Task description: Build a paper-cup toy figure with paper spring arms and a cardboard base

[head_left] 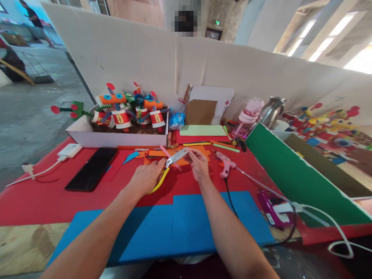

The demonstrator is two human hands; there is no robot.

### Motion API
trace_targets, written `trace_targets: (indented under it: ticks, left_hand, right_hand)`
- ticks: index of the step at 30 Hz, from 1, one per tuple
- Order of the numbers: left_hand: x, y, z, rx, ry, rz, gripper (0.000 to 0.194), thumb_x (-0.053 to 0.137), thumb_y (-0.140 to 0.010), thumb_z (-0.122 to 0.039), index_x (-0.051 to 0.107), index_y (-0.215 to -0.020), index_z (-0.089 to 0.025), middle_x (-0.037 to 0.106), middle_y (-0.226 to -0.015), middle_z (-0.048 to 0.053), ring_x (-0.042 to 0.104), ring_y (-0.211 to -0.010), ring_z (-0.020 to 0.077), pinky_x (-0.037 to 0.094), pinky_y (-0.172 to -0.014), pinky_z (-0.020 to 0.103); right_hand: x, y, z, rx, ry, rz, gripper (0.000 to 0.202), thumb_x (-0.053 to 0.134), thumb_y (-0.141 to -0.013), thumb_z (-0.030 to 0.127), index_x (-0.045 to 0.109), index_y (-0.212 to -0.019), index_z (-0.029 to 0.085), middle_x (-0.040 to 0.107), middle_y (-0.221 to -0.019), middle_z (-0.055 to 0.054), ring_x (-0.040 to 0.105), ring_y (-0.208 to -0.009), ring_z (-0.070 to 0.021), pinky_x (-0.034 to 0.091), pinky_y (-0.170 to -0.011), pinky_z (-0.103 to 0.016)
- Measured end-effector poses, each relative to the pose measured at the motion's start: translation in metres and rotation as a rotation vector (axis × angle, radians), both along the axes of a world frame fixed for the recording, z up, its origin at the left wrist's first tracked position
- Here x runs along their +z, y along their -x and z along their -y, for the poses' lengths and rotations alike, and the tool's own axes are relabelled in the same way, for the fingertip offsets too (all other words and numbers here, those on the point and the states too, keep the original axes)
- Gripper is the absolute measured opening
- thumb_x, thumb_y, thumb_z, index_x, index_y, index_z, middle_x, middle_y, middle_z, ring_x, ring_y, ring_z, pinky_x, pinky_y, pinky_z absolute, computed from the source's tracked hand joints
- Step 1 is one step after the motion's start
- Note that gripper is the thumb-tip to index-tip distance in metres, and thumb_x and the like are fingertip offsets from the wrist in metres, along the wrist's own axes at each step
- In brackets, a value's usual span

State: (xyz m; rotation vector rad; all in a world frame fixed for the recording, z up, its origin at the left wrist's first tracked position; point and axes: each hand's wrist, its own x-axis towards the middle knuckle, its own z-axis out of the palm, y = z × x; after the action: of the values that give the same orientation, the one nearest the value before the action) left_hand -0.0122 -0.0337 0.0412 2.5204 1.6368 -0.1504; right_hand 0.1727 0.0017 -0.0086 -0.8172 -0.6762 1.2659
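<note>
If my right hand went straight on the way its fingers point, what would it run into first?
Most likely the scissors: their blade end lies right at the fingers of your right hand. Whether they already touch is hard to tell from this view.

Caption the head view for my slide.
Left hand grips yellow-handled scissors, right hand at their tips, above a red tabletop.

left hand (pixel 147 178) grips yellow-handled scissors (pixel 169 164); right hand (pixel 198 164) is at their tips; phone (pixel 92 169) lies left, pink glue gun (pixel 226 164) right.
</note>
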Motion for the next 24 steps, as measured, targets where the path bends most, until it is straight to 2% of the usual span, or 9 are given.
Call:
trace_targets:
  ticks: [11,18,24]
  left_hand:
    - [0.0016,-0.0008,0.0006,-0.009,0.000,0.003,0.041,0.031,-0.091,-0.021,0.040,-0.131,-0.016,0.066,-0.104,0.016,0.067,-0.090,0.0333,0.052,-0.070,0.042]
    - [0.0026,-0.0005,0.0005,-0.015,0.034,0.019,0.041,0.032,-0.091,-0.022,0.039,-0.132,-0.016,0.066,-0.104,0.016,0.067,-0.091,0.0320,0.052,-0.073,0.043]
    - [0.0013,0.0006,-0.0001,-0.016,0.033,0.004,0.039,0.030,-0.093,-0.024,0.044,-0.128,-0.016,0.066,-0.106,0.017,0.067,-0.092,0.0334,0.052,-0.073,0.043]
  right_hand:
    - [-0.0022,0.0006,0.0000,0.013,-0.010,0.024,0.018,0.082,-0.061,0.029,0.071,-0.071,0.019,0.071,-0.066,0.002,0.064,-0.058,-0.0096,0.055,-0.063,-0.022]
    - [-0.0046,0.0010,-0.0019,0.007,-0.006,0.038,0.024,0.084,-0.057,0.033,0.071,-0.071,0.019,0.070,-0.065,0.004,0.063,-0.056,-0.0084,0.054,-0.060,-0.020]
    - [-0.0055,-0.0010,-0.0028,0.004,0.001,0.074,0.027,0.084,-0.056,0.035,0.071,-0.073,0.019,0.070,-0.065,0.003,0.063,-0.056,-0.0093,0.053,-0.059,-0.022]
